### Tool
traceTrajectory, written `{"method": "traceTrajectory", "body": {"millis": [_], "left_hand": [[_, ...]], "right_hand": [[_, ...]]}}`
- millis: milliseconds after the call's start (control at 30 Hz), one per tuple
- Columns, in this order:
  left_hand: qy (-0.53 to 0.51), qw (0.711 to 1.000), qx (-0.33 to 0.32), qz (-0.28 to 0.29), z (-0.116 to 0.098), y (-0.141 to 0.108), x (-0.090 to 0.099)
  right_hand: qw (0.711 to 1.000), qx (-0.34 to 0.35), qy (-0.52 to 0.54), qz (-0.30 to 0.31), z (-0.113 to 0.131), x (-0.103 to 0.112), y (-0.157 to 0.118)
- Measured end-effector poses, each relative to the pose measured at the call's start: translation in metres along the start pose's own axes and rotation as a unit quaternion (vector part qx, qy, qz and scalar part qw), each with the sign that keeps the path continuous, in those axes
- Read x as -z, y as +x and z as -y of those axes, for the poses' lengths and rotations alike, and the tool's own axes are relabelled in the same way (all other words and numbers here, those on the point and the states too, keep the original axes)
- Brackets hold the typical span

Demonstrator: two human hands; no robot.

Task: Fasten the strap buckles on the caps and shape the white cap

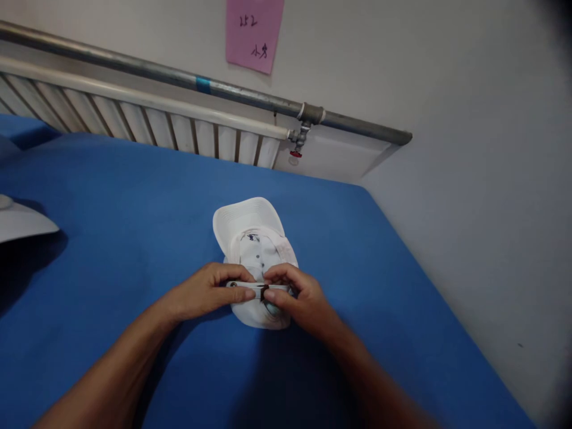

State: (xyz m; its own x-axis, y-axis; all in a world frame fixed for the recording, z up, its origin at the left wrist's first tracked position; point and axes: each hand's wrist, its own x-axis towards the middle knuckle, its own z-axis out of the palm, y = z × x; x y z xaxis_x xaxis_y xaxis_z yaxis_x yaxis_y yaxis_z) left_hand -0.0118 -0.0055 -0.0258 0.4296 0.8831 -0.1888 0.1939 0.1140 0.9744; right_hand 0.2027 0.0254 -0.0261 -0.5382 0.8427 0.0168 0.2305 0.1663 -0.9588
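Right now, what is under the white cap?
The white cap lies on the blue table cover. Both hands, left and right, pinch its back strap. Beneath the cap is hidden.

Dim, soft shadows; corners vignetted, slightly blurred

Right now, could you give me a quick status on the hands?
Left hand and right hand both pinching strap of white cap. Cap upside down on blue table. Nothing obstructing.

Left hand [210, 292] and right hand [297, 295] pinch, fingertips meeting.
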Motion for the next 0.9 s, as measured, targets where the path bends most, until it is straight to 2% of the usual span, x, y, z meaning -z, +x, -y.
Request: {"method": "traceTrajectory", "body": {"millis": [200, 367, 900], "left_hand": [[0.054, 0.998, 0.000, 0.011, -0.003, -0.002, -0.004], [0.091, 0.996, -0.005, -0.020, -0.003, 0.000, -0.011], [0.165, 0.985, -0.030, -0.039, 0.002, 0.001, -0.014]], "right_hand": [[0.997, 0.024, -0.028, 0.067, 0.000, 0.006, 0.003], [0.997, 0.013, -0.042, 0.060, 0.002, 0.004, 0.002], [0.997, 0.011, -0.025, 0.069, -0.001, 0.000, 0.003]]}}
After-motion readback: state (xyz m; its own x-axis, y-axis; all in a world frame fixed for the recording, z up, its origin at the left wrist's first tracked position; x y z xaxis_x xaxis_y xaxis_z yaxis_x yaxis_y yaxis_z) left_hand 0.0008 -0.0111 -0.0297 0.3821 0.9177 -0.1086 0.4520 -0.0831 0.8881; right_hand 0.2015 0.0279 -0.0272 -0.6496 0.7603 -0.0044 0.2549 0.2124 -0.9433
